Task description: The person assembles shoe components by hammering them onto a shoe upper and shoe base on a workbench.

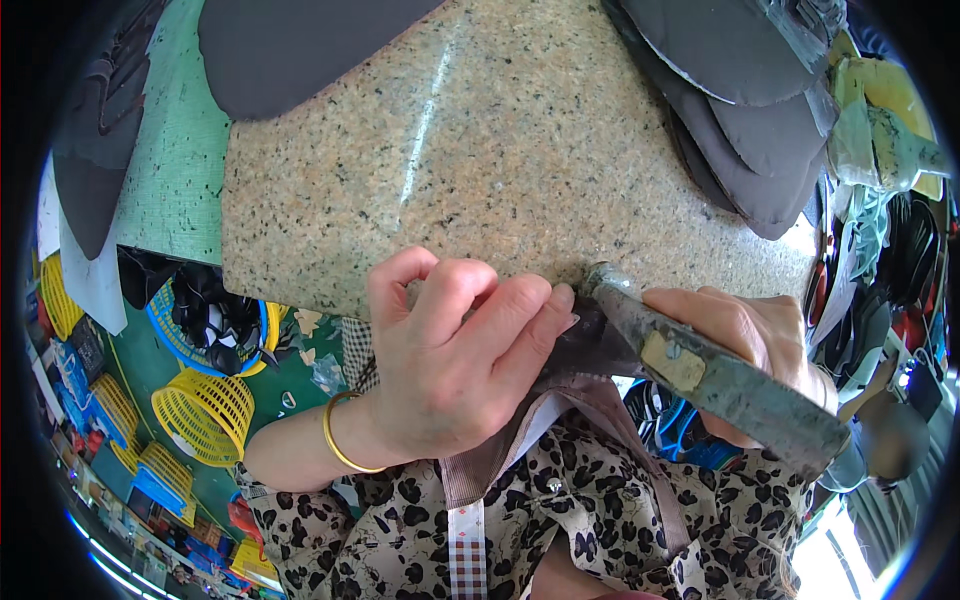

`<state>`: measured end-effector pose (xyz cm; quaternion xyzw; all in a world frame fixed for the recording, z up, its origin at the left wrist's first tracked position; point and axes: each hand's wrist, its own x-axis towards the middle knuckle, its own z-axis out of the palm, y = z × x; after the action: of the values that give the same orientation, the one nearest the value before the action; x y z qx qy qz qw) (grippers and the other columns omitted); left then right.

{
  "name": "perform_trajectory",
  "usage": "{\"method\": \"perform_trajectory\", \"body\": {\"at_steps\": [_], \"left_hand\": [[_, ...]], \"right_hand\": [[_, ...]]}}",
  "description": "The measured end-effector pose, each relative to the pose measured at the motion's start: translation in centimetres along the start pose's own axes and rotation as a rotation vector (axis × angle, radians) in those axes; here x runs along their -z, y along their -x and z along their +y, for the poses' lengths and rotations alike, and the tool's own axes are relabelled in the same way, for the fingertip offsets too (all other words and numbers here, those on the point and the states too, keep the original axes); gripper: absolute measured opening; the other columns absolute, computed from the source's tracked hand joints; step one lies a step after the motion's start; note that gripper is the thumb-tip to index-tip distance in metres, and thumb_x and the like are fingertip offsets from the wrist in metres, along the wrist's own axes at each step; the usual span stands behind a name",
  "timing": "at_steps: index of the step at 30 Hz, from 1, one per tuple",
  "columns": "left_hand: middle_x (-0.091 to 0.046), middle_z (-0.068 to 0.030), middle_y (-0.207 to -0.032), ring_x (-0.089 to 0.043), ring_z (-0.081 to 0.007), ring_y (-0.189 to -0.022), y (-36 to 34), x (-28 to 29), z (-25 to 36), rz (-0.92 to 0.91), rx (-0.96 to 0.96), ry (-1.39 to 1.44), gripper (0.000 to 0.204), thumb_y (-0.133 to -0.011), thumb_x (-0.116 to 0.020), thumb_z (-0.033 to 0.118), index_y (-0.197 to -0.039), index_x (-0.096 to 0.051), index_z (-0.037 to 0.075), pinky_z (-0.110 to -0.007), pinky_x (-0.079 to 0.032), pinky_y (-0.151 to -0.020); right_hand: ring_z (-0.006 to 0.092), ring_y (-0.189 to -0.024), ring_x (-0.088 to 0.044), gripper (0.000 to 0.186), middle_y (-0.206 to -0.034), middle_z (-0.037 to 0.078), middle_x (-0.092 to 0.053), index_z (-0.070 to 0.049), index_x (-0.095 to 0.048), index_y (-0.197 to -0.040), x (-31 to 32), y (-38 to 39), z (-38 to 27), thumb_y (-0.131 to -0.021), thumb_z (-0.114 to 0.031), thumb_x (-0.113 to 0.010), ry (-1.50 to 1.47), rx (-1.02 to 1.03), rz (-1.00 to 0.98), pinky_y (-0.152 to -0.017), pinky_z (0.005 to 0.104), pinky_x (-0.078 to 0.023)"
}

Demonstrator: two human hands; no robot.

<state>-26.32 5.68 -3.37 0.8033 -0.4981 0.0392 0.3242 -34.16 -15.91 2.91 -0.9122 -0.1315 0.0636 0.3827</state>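
At the near edge of a speckled stone slab (500, 160), my left hand (465, 355), with a gold bangle on the wrist, is closed with bent fingers on a dark piece of material (590, 350); much of that piece is hidden under my hands and the tool. My right hand (750, 345) grips a worn metal hammer-like tool (720, 390) with a pale patch on its side. The tool's rounded end rests at the slab's edge, just right of my left fingertips.
Stacked dark cut pieces (740, 140) lie at back right; another dark sheet (290, 40) at back left on a green board (170, 170). A blue basket of black parts (205, 320) and yellow baskets (200, 415) stand below at left. Clutter lines the right.
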Motion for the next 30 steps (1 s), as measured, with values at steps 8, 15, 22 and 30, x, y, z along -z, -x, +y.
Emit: {"method": "perform_trajectory", "body": {"at_steps": [8,15,22,30], "left_hand": [[-0.060,0.0056,-0.083,-0.045,-0.0164,-0.075,0.2,-0.3,-0.2,0.026,0.063,0.026,0.029,-0.059,-0.075,0.017,-0.088,-0.072,0.013,-0.033,-0.031,-0.073],[-0.060,0.0025,-0.083,-0.046,-0.0162,-0.073,-0.1,0.4,0.9,-0.025,0.050,0.061,0.027,-0.061,-0.070,0.016,-0.087,-0.071,0.008,-0.034,-0.033,-0.074],[-0.056,0.0019,-0.086,-0.047,-0.0141,-0.073,1.8,0.0,1.0,-0.087,-0.001,0.047,0.031,-0.067,-0.068,0.021,-0.096,-0.071,0.011,-0.036,-0.037,-0.077],[-0.048,0.0027,-0.077,-0.048,-0.0159,-0.072,0.8,0.8,-0.6,-0.165,-0.143,0.202,0.021,-0.075,-0.066,0.015,-0.095,-0.070,0.009,-0.032,-0.037,-0.069]], "right_hand": [[0.0205,-0.055,-0.064,0.030,-0.071,0.012,-0.064,0.005,-0.056,-0.107,-0.1,-0.3,-0.6,-0.080,-0.008,-0.063,0.056,-0.082,-0.016,-0.047,0.0282,-0.048],[0.0223,-0.056,-0.064,0.036,-0.075,0.013,-0.062,0.006,-0.053,-0.110,0.6,-0.5,-0.7,-0.080,-0.011,-0.062,0.090,0.005,-0.078,-0.045,0.0303,-0.050],[0.0229,-0.060,-0.066,0.038,-0.077,0.014,-0.063,0.006,-0.053,-0.110,-0.2,0.2,-0.2,-0.079,-0.013,-0.063,0.038,-0.034,-0.056,-0.048,0.0309,-0.052],[0.0251,-0.063,-0.066,0.049,-0.083,0.012,-0.064,-0.001,-0.050,-0.119,1.3,-0.2,-0.7,-0.076,-0.015,-0.068,0.058,-0.028,-0.185,-0.054,0.0311,-0.054]]}}
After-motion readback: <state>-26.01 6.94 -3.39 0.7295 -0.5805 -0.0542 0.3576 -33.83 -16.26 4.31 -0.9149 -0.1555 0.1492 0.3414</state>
